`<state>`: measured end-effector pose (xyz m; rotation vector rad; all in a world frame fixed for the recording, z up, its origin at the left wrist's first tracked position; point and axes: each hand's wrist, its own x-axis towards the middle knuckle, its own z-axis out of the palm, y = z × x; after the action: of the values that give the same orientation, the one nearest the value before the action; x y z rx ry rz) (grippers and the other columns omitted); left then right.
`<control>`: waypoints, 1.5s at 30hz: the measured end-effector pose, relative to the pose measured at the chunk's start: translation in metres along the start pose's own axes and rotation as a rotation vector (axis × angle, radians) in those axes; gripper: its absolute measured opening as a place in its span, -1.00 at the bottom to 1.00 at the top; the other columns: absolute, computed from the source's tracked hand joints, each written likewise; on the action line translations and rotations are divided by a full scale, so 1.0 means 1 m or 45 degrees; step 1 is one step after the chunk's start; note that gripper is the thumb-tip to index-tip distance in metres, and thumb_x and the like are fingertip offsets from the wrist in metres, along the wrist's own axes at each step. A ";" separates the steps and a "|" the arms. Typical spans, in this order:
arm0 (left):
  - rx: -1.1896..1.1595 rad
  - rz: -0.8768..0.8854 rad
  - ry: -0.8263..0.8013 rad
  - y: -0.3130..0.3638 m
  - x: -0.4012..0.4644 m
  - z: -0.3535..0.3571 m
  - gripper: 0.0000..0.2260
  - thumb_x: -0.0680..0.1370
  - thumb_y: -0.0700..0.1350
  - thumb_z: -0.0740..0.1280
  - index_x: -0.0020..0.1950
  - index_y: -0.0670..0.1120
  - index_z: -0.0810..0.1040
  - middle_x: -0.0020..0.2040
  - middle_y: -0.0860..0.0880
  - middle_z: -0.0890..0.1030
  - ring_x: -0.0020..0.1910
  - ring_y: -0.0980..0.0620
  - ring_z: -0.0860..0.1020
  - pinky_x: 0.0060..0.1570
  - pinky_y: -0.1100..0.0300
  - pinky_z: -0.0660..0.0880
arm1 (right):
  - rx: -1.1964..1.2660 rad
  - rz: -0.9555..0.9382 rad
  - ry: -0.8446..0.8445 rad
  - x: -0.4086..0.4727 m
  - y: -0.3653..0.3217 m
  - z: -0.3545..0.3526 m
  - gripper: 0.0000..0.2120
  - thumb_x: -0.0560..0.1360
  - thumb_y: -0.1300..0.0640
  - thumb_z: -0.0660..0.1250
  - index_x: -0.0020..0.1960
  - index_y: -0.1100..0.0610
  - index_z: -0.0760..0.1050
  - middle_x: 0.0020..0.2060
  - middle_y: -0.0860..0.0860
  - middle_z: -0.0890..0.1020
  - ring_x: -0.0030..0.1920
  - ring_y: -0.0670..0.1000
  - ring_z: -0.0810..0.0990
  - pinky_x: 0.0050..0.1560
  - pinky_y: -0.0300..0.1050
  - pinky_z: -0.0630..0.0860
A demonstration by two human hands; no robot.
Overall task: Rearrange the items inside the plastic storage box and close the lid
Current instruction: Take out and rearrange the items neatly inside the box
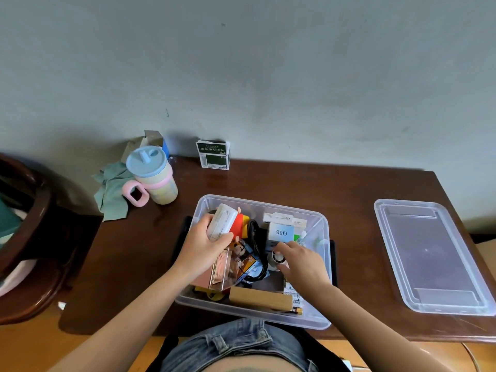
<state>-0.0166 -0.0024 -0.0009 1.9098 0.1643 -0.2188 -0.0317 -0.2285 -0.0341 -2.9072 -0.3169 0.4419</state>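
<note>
Both hands work inside the storage box (319,224): left hand (204,245) grasping a white case (222,221), right hand (300,259) seemingly pinching a small fan (276,257).

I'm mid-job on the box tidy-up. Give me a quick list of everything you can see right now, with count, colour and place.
storage box: 1, clear plastic, table centre, open, full of small items
lid: 1, clear, flat on the table right of the box
white case: 1, white, box's far-left corner, held
Q88 box: 1, pale blue, far side of the box
wooden block: 1, tan, near wall of the box
black cable: 1, black, box middle
sippy cup: 1, blue lid, pink handle, table's far left
cloth: 1, grey-green, beside the cup
green carton: 1, green and white, against the wall
table: 1, dark brown
left hand: grips the white case
right hand: over a small round white item in the box
</note>
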 end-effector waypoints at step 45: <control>0.462 0.012 0.215 -0.037 -0.008 -0.056 -0.75 0.58 -0.14 0.27 0.25 0.02 0.47 0.08 0.07 0.44 -0.05 0.17 0.48 -0.07 0.24 0.43 | -0.295 -0.520 -0.291 0.036 -0.124 -0.025 -0.10 0.24 -0.23 0.50 0.40 0.13 0.20 0.21 0.10 0.46 0.19 0.17 0.43 0.12 0.11 0.46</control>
<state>-0.0282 0.0626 -0.0141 2.2909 0.2410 -0.0835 -0.0126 -0.1041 0.0058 -2.8929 -1.0339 0.7053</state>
